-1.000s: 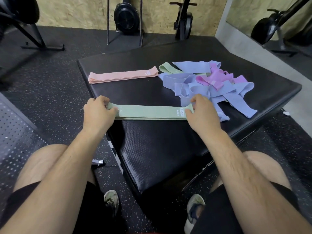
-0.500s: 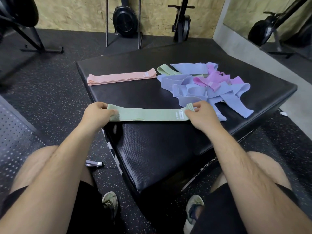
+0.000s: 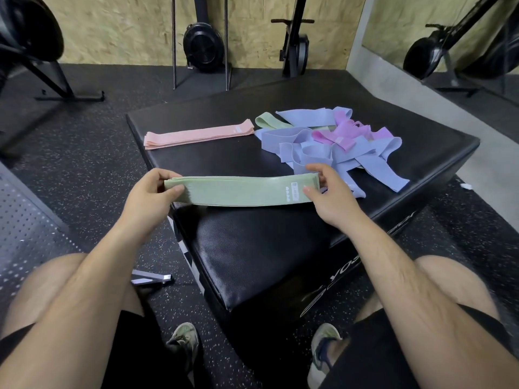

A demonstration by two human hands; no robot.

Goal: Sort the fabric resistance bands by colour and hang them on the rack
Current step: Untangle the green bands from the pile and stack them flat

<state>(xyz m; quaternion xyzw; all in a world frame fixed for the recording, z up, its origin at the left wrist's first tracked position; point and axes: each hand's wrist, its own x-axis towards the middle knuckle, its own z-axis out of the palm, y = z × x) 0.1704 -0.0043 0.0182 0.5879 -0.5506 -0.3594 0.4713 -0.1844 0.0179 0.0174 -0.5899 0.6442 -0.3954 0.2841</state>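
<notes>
Shoes [image 3: 184, 342] and bare knees fill the bottom edge; person is seated facing a black padded plyo box [image 3: 252, 248] on speckled rubber floor [image 3: 84, 164]. Small metal piece [image 3: 150, 277] lies on the floor beside the box's left corner.

Left hand [image 3: 147, 199] pinches the left end of a green band stack [image 3: 238, 190], thumb on top, fingers curled under. Right hand [image 3: 327, 196] pinches the right end the same way, thumb next to the white label. Stack looks like several green bands aligned flat, held stretched straight between both hands, just over the near-left part of the box top. Can't tell if it's touching the pad or slightly lifted.

Further back on the box, left side: pink band stack [image 3: 196, 133], flattened and squared up, lying apart from the rest. Right of it: unsorted pile of blue bands [image 3: 323, 153], tangled and overlapping, with purple bands [image 3: 345, 133] on top towards the back. One loose green band [image 3: 268, 120] pokes out at the pile's back-left edge, partly under a blue one, close to the pink stack's right end.

Far background: OSB wall [image 3: 126, 29], black fan-type machines parked against it, mirror [image 3: 449, 37] at right. No rack identifiable in view.
</notes>
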